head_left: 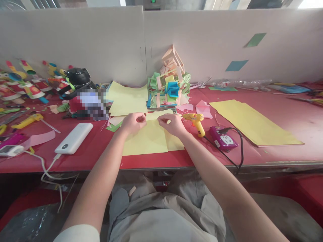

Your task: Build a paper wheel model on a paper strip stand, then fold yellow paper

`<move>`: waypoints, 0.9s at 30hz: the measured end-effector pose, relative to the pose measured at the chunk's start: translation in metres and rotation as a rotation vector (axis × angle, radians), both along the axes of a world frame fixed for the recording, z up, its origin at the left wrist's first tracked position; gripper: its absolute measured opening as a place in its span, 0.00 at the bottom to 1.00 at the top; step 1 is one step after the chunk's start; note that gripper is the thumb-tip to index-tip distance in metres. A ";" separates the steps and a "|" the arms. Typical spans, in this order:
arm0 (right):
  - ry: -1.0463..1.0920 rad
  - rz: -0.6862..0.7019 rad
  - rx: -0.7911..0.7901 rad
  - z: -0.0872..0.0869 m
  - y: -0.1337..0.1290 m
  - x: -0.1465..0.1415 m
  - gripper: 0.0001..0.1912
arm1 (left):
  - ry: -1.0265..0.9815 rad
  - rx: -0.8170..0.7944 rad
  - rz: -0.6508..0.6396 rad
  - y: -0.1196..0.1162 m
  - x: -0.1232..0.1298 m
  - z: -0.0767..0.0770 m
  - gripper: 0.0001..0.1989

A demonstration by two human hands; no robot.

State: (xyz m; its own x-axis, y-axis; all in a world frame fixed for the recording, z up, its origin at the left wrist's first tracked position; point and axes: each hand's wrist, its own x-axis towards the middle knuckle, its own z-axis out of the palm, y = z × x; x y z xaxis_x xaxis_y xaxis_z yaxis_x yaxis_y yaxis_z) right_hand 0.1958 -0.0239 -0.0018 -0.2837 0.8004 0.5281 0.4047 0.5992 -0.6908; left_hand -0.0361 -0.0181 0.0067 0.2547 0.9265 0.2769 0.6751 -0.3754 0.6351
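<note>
Yellow paper sheets (145, 139) lie at the table's front edge, directly before me. Along their far edge runs a narrow yellow paper strip (154, 116), spanning the gap between my hands. My left hand (133, 123) has its thumb and fingers curled together at the strip's left end. At the right end my right hand (172, 123) is closed in a similar pinch. Whether the strip is a separate piece or a folded edge, I cannot tell. Just right of that hand a yellow glue gun (195, 121) rests on the table. Scissors (164, 108) lie behind the hands, partly covered.
Folded paper models (173, 85) are piled against the partition. More yellow sheets (254, 122) lie right, beyond a purple power socket (223, 137) with a black cord. A white power bank (74, 138) with a cable is on the left, near another glue gun (27, 121).
</note>
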 end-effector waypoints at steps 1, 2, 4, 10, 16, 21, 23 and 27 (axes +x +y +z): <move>0.006 -0.009 0.007 0.000 0.000 0.001 0.09 | 0.017 0.001 0.017 0.000 -0.002 0.000 0.05; 0.013 -0.021 0.015 0.001 0.001 0.003 0.09 | 0.034 -0.001 0.035 0.000 -0.004 0.001 0.05; 0.024 -0.048 0.026 0.001 0.002 0.006 0.08 | 0.060 -0.010 0.063 0.000 -0.010 0.002 0.05; 0.034 -0.138 0.071 0.004 0.006 0.016 0.09 | 0.115 -0.042 0.176 -0.003 -0.030 0.009 0.05; 0.035 -0.150 0.081 0.006 0.006 0.019 0.09 | 0.175 -0.097 0.275 -0.001 -0.047 0.011 0.06; 0.058 -0.190 0.094 0.003 0.009 0.020 0.09 | 0.211 -0.106 0.376 0.000 -0.051 0.011 0.06; 0.056 -0.179 0.101 0.002 0.010 0.020 0.09 | 0.207 -0.111 0.401 0.000 -0.053 0.011 0.06; 0.103 -0.205 0.117 0.003 0.010 0.023 0.08 | 0.201 -0.109 0.488 0.002 -0.058 0.010 0.05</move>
State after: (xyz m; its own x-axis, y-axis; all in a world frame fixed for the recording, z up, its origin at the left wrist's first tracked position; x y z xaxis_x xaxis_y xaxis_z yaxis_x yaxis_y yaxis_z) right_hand 0.2192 -0.0139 0.0011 -0.0613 0.7671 0.6385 0.4570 0.5903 -0.6653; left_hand -0.0936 -0.0162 0.0169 -0.1744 0.9711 0.1628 0.8668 0.0730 0.4932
